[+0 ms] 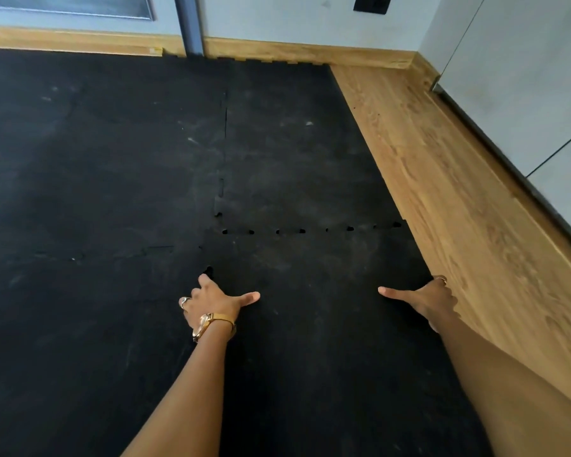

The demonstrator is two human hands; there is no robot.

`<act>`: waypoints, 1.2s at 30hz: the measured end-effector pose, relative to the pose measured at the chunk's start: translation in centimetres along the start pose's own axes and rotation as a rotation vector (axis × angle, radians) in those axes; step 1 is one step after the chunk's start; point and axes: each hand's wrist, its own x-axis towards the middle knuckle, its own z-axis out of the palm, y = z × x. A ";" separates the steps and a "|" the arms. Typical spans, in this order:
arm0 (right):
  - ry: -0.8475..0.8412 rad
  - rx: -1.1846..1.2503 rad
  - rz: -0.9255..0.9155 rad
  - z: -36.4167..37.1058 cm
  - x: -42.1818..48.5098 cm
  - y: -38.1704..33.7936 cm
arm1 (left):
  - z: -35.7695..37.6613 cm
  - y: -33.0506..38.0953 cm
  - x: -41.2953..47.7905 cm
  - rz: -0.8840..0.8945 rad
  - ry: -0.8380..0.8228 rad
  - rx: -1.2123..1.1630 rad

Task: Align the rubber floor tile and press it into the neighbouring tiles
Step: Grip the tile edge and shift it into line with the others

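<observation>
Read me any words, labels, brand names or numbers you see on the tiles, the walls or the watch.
None can be read.
Rubber floor tile: scuffs only, no print.
Gold wristwatch on the left hand: face turned away, too small to read.
Black wall plate: blank.

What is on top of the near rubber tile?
Both hands: the left hand at its left edge, the right hand at its right edge, thumbs pointing inward. Whatever lies beneath the rubber tile is covered.

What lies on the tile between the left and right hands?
Nothing: in the head view the rubber floor tile is bare, scuffed black surface between the left hand and the right hand.
</observation>
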 end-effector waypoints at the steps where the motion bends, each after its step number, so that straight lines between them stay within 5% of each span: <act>1: -0.004 0.034 0.019 0.0 0.1 0.7 | 0.0 -0.2 -0.2 0.020 -0.021 -0.052; 15: 0.042 0.376 0.211 -1.6 -1.7 2.5 | 0.4 -1.2 -2.6 0.116 -0.107 -0.016; 36: 0.018 0.518 -0.086 -1.7 0.0 2.6 | 1.0 -1.0 -2.5 0.152 -0.095 -0.005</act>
